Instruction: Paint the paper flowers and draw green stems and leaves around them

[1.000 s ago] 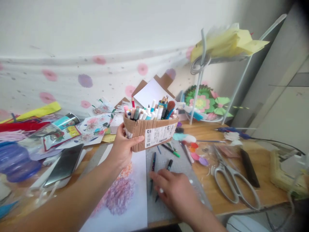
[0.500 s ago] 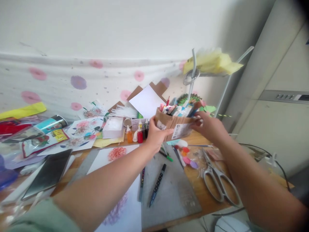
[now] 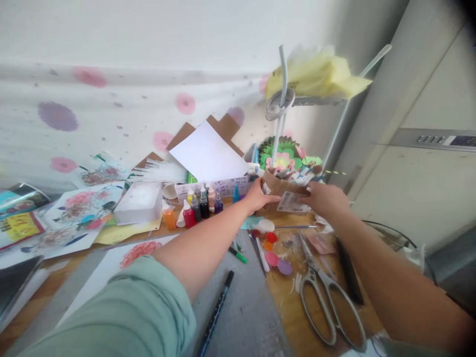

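A brown cardboard box (image 3: 284,191) full of pens and brushes stands at the back right of the table, below the wire rack. My left hand (image 3: 258,197) grips its left side, thumb laid across the front. On the right side my right hand (image 3: 327,201) is closed round the box's edge, its fingertips partly hidden. Green and pink paper flowers (image 3: 280,153) show just behind the box. In front of it lie a thin paintbrush (image 3: 295,227) and several coloured petal-like pieces (image 3: 272,259).
Large scissors (image 3: 327,297) lie at the right front. A black dotted pen (image 3: 217,310) and a green-capped marker (image 3: 238,255) rest on the grey mat (image 3: 249,307). Small paint bottles (image 3: 189,214) stand left of my left hand, beside a white box (image 3: 138,202). A wire rack (image 3: 278,134) rises behind.
Both hands have carried the cardboard box away from me and down to the back right of the table. The camera view has shifted to the right.
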`<state>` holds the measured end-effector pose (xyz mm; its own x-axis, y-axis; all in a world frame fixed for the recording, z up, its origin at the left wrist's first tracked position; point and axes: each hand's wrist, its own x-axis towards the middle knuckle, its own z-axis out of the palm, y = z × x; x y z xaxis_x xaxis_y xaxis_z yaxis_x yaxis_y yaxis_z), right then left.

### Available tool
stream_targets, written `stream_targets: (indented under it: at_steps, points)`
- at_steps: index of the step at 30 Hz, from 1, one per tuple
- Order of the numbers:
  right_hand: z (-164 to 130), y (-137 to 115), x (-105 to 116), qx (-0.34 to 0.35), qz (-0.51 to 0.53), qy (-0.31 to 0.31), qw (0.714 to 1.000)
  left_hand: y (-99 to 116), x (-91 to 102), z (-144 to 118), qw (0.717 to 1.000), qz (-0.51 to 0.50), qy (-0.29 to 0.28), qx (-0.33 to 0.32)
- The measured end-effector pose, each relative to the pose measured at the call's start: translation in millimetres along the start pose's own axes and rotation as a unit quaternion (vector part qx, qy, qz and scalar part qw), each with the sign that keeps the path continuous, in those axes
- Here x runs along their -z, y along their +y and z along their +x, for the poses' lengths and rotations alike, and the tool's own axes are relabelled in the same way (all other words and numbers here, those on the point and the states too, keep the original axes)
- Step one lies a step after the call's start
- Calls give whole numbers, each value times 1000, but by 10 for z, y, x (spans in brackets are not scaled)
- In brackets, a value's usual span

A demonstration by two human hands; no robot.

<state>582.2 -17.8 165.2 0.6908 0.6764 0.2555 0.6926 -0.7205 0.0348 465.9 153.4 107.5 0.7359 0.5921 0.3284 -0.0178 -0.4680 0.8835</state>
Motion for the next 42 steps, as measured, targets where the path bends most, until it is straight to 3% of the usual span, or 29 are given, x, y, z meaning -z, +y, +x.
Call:
stream_targets:
  at_steps: [3,7,11,15,18,23,26,29,31,36,42]
  points:
    - [61,-79,-67,7,-6,-21,1000,-87,64,109,996,69,-32,38]
    - [45,-237,-233,31,28,-46,998,-118,155,45,986,143,-55,65]
    - [-77,-305,-342,35,121,-57,990,-17,354,-198,978,181,-75,76]
    - [-271,-316,-109,19,290,-13,957,257,645,-585,980,165,-85,76]
    - [-555,-411,282,25,467,42,883,589,841,-1045,986,113,-105,66]
    - [-1297,-876,794,91,732,64,672,1148,1021,-2125,984,-20,-160,71]
    - [-1741,-1265,826,107,815,20,570,1282,1090,-2735,978,-73,-169,94]
    - [-2140,-1620,700,103,852,-32,512,1230,1215,-3208,988,-57,-83,116]
    - [-2384,-1792,582,101,855,-65,504,1138,1328,-3464,991,-28,-30,130]
    - [-2836,-1986,386,130,816,-174,536,951,1558,-3934,989,31,13,143]
    - [-3028,-2029,473,166,774,-282,542,988,1667,-4155,988,96,23,121]
